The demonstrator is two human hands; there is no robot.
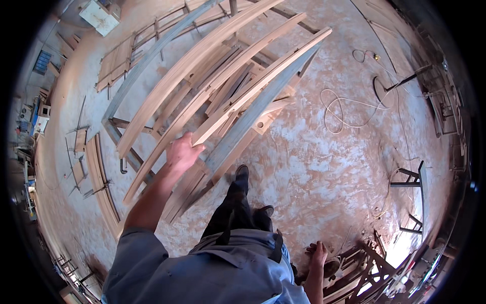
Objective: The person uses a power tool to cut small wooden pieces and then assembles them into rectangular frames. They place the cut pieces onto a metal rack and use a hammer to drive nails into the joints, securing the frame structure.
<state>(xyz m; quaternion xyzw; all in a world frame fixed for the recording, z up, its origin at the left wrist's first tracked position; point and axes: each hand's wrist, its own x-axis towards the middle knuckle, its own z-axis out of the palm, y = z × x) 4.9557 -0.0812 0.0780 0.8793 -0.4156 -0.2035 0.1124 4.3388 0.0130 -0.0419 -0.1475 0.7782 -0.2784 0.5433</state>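
Observation:
My left hand (183, 151) is closed on the near end of a long pale wooden plank (263, 81). That plank lies over a metal frame, just inside its grey-blue rail (268, 104). To its left run another long wooden plank (217, 83) and a wider wooden board (190, 58), roughly parallel to it. Down at my right side hangs my right hand (318, 253), its fingers loosely bent and apart, with nothing seen in it.
Shorter wood pieces (185, 195) are stacked low under the frame. More boards (101, 175) lie on the floor at left. A pale cable (329, 114) loops across the floor at right, near a dark metal stand (407, 183). Scrap wood (349, 276) is piled close to my right hand.

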